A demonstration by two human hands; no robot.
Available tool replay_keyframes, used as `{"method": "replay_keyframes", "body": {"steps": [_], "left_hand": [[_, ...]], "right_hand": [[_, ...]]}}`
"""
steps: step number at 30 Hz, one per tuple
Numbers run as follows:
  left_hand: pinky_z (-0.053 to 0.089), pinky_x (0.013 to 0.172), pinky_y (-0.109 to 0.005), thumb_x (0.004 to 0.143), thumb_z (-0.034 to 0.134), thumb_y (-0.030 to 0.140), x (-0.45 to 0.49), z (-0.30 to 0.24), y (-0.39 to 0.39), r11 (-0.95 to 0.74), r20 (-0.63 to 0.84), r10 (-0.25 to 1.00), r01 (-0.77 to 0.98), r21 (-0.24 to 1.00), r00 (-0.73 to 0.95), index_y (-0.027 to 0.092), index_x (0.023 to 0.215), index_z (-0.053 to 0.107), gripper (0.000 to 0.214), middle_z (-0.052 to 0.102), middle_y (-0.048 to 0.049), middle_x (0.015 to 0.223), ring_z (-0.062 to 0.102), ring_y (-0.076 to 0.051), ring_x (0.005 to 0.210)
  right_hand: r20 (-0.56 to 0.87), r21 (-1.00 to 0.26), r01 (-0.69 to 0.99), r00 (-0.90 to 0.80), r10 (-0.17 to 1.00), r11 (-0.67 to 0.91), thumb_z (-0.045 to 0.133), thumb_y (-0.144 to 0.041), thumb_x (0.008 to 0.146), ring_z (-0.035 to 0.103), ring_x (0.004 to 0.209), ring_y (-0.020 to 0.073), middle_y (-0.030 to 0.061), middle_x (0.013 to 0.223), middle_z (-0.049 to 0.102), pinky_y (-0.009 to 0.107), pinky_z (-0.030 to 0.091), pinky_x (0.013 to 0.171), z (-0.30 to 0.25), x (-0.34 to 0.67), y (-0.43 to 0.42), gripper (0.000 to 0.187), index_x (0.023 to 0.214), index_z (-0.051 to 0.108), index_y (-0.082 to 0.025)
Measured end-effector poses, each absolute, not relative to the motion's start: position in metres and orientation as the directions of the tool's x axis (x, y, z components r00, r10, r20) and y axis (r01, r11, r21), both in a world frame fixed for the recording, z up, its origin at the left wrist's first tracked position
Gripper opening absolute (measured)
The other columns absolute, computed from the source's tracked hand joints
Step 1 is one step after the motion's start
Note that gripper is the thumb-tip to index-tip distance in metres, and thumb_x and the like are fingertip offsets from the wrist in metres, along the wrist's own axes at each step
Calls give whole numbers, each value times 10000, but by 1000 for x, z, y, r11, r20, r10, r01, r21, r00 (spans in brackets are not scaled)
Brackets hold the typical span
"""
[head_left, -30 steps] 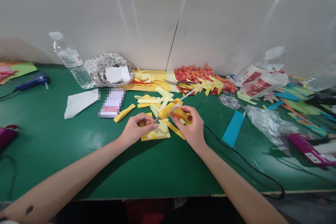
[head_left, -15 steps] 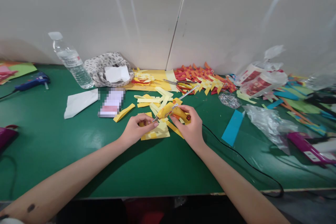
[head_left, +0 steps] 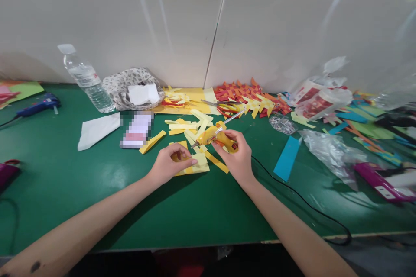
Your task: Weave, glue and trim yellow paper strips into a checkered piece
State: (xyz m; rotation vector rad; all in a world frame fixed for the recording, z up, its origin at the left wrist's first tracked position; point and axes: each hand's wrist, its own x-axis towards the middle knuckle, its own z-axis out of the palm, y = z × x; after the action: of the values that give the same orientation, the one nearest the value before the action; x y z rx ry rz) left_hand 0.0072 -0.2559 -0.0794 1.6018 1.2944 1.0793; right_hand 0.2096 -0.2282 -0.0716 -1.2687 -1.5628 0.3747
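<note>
My right hand (head_left: 236, 158) is closed round a yellow hot glue gun (head_left: 212, 136), its nozzle pointing left and down toward the paper. My left hand (head_left: 169, 165) pinches and presses a woven yellow paper piece (head_left: 195, 164) flat on the green table (head_left: 97, 181). The gun's nozzle sits just above the paper, right of my left fingertips. A black cord (head_left: 302, 201) runs from the gun to the right front edge. Loose yellow paper strips (head_left: 186, 126) lie just behind my hands.
At the back stand a water bottle (head_left: 84, 78), a patterned cloth pouch (head_left: 131, 88), scissors (head_left: 216, 104) and a pile of red, orange and yellow paper pieces (head_left: 250, 97). A blue glue gun (head_left: 37, 106) lies far left. Plastic bags (head_left: 331, 151) and a blue strip (head_left: 286, 158) lie right.
My left hand has pressed the woven piece lower onto the table and folded its near edge. The glue gun's nozzle has lifted slightly away from my left fingertips. The view has tilted up a little.
</note>
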Motion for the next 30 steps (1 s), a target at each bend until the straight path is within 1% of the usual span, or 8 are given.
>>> {"method": "replay_keyframes", "body": {"steps": [3,7,11,14,18,22,26,30], "left_hand": [[410,593,-258,695,710,410,5,-78,-256,-224,172,969,344,912,175,189,638,614,247,602,-12,677,498,-129,622],[410,644,-272,800,608,405,-1,-75,-256,-314,237,944,400,861,231,198,685,619,237,625,-15,707,527,-139,659],[380,606,-252,887,453,437,-7,-72,-254,-270,212,961,447,853,176,193,696,545,323,564,6,668,505,-134,646],[387,615,-249,899,407,467,-10,-71,-252,-220,179,975,444,869,133,187,676,547,384,587,-4,685,524,-145,676],[433,716,-261,892,429,476,-9,-71,-251,-206,149,974,393,896,171,193,813,653,369,675,-27,852,589,-172,805],[451,816,-295,893,470,423,-10,-74,-250,-320,242,940,371,872,242,214,950,680,303,690,-44,979,600,-188,930],[467,777,-315,851,572,362,-12,-78,-249,-511,435,860,466,722,268,221,960,703,221,695,-51,910,602,-186,873],[473,689,-301,812,634,313,-12,-79,-249,-594,564,791,518,615,237,211,871,720,145,704,-48,817,610,-174,767]], "right_hand": [[479,-789,510,160,863,343,704,-328,692,616,889,210,37,949,649,348,496,725,-69,213,-226,320,964,563,-236],[459,-814,477,176,871,333,706,-360,693,616,876,211,41,946,647,348,494,718,-69,217,-223,346,979,557,-235],[483,-793,488,139,864,365,711,-348,692,615,883,209,40,948,645,343,491,730,-70,219,-222,344,980,562,-232],[520,-758,505,84,850,414,714,-330,694,617,892,212,42,961,643,344,499,730,-71,219,-223,344,986,559,-232],[591,-658,551,-44,805,513,715,-298,697,620,889,216,54,986,636,350,517,727,-72,219,-224,339,992,560,-235],[629,-574,579,-141,765,579,698,-258,712,625,909,222,55,1008,639,364,528,754,-75,218,-225,342,1021,549,-247],[648,-530,604,-164,744,595,687,-244,722,624,920,226,50,1010,643,374,531,764,-75,217,-226,349,1039,542,-256],[657,-502,620,-180,732,603,681,-238,723,620,927,226,51,1008,644,377,529,768,-75,216,-227,347,1039,538,-253]]}}
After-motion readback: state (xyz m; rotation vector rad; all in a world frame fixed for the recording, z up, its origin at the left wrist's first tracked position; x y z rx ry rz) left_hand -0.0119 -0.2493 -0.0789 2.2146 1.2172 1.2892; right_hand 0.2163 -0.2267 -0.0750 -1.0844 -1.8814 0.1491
